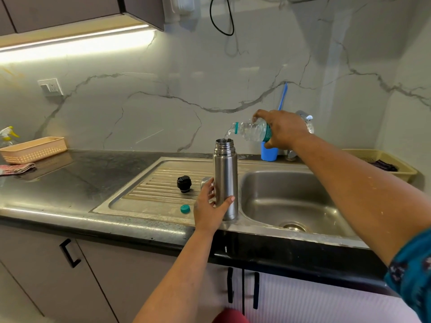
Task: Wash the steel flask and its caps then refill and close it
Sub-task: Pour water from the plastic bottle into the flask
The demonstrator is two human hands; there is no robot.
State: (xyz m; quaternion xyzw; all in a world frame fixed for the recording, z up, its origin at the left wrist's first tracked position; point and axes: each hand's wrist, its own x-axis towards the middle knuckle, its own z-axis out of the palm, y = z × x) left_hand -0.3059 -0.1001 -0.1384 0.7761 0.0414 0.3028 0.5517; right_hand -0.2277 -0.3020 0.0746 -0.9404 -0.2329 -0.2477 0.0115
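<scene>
Left grip clasping flask, right grip clasping bottle, black cap beside

Both forearms are bare. The right arm wears a teal sleeve with a small dark floral print, ending above the elbow.

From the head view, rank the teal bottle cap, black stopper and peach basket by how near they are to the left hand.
Left hand grips the flask.
1. Teal bottle cap, just left of it on the drainboard.
2. Black stopper, farther back-left.
3. Peach basket, far left on the counter.
</scene>
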